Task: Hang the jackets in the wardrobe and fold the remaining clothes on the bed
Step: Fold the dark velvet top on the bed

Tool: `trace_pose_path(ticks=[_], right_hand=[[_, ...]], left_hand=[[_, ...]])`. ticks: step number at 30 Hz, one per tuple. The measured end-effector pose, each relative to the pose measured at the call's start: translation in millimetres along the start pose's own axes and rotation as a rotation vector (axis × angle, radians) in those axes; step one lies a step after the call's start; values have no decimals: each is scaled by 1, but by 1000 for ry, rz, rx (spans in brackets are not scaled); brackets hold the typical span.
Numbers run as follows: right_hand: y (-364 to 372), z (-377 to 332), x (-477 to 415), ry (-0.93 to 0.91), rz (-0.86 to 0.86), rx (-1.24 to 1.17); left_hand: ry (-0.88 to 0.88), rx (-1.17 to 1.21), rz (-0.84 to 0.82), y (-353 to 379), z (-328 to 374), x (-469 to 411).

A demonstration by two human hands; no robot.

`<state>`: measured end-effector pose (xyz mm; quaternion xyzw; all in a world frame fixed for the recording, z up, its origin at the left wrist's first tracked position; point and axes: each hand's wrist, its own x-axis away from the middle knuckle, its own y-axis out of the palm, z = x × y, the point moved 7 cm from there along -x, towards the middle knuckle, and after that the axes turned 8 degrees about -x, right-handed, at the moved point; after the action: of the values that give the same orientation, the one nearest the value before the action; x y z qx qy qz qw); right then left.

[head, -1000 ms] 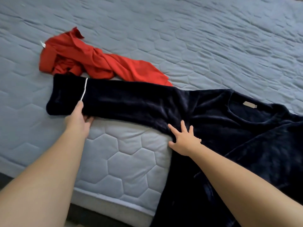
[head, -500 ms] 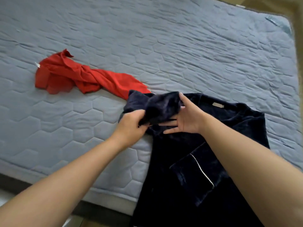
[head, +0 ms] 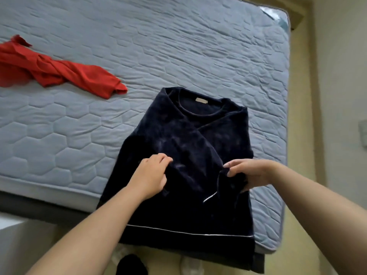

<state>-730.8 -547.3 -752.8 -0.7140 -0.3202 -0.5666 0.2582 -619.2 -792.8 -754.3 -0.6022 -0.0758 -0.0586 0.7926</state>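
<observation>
A dark navy velvet top (head: 184, 139) lies on the bed's near corner, collar away from me, both sleeves folded across its front, its white-piped hem hanging over the mattress edge. My left hand (head: 151, 175) rests on the folded left sleeve with fingers curled into the fabric. My right hand (head: 246, 172) pinches the cuff end of the sleeve near the top's right side. A crumpled red garment (head: 59, 72) lies to the left on the bed.
The grey-blue quilted mattress (head: 178, 46) fills most of the view; its right edge meets a beige floor and wall. Below the hanging hem, a dark item (head: 132, 264) and a pale one lie on the floor.
The left sleeve, stretched out a second ago, has been brought over and laid across the top's front. My hands moved down toward the waist, and the view shifted right.
</observation>
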Motion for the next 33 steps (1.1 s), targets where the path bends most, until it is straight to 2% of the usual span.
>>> trace_pose_path(ticks=[2,4,9,13,15,17,21,28,33], right_hand=[[-22,33,-12,99,117,197],[-33,41,-28,70,239,274],[-12,-4,-76,-195,324,216],[7,-71,-111,-458,409,221],[15,-103,-125,-540,452,228],[24,-130,-140,-593,468,222],[36,-173,-168,-646,524,235],[50,-242,-203,-625,535,90],[67,-306,-216,-622,485,76]], left_hand=[[-215,9,-104,29,-12,1],[-429,183,-139,52,-28,0],[-937,763,-34,90,-79,-11],[-1129,1409,103,117,-105,-40],[-1133,1685,159,122,-111,-58],[-1115,1848,193,126,-117,-72],[-1103,1965,197,134,-132,-88],[-904,2183,15,142,-134,-104],[-796,2366,16,144,-147,-105]])
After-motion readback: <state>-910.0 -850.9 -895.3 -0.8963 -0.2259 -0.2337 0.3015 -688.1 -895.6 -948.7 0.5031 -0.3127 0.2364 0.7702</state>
